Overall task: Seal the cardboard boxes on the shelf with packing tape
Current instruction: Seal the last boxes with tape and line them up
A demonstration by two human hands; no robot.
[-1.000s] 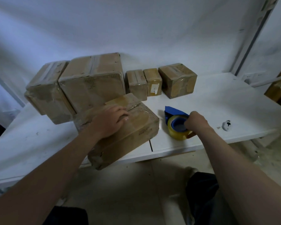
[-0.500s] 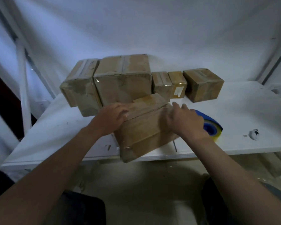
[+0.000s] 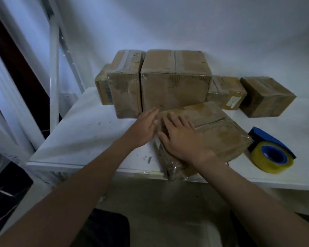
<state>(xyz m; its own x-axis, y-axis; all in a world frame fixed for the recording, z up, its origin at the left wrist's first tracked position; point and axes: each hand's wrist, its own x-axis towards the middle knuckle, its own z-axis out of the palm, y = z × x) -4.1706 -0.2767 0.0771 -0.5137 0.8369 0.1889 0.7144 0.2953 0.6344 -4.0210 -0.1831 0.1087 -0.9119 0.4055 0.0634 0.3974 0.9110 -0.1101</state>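
The front box (image 3: 214,134) lies at the front edge of the white shelf (image 3: 89,134), its near corner hanging past the rim, with glossy film or tape over its cardboard. The left hand (image 3: 143,130) presses against the left end of this box with fingers straight and together, gripping nothing. The right hand (image 3: 180,141) lies flat on the box's top near that same end, fingers spread and extended, also holding nothing. Just right of the box rests the tape dispenser (image 3: 269,155), blue with a yellowish roll, close to it but possibly not touching; the dim light makes that hard to judge. Behind the box stands a row of boxes (image 3: 175,82) along the wall, the large middle one just behind its far edge.
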